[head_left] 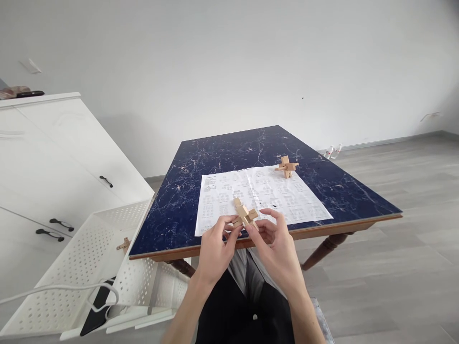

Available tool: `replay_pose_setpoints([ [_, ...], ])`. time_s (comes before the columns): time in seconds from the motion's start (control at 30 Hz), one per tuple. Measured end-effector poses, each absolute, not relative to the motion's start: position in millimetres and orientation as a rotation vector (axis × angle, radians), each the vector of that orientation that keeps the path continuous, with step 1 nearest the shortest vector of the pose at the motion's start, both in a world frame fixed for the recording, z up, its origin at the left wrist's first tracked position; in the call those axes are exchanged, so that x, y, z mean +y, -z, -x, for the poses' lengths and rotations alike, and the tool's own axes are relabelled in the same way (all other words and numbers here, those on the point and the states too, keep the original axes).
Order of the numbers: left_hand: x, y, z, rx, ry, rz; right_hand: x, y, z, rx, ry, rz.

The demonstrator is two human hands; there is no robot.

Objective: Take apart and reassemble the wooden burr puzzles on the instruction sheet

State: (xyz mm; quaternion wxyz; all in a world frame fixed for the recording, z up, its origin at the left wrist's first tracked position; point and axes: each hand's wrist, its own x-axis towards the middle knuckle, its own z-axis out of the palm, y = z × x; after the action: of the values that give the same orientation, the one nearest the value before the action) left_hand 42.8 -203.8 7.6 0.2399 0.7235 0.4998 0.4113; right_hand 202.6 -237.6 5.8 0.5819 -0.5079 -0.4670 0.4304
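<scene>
Both hands hold a light wooden interlocking puzzle (243,212) made of crossed bars, just above the near edge of the printed sheet (218,191). My left hand (219,248) grips its left side, with thumb and fingers closed on the wood. My right hand (274,243) has its thumb pressed against the lower right of the puzzle. Its index finger is lifted away from the wood, and the other fingers curl behind, partly hidden. A second wooden puzzle (286,167), also of crossed bars, stands on the far right corner of the sheet.
The dark blue marbled table (215,148) has a wooden edge. At left, a white perforated basket (82,253) holds a wooden piece (124,245), near a white cable (60,287) and a black flat object (96,308). A white cabinet (53,157) stands behind. Clear bottles (333,151) are on the floor.
</scene>
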Motion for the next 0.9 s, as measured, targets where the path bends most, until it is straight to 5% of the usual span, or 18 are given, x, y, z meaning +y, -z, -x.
replay_pose_setpoints([
  [0.9,-214,9,-53,1.421,-1.396,-2.203,-235,-6,-206,-1.177,-0.795,1.251],
])
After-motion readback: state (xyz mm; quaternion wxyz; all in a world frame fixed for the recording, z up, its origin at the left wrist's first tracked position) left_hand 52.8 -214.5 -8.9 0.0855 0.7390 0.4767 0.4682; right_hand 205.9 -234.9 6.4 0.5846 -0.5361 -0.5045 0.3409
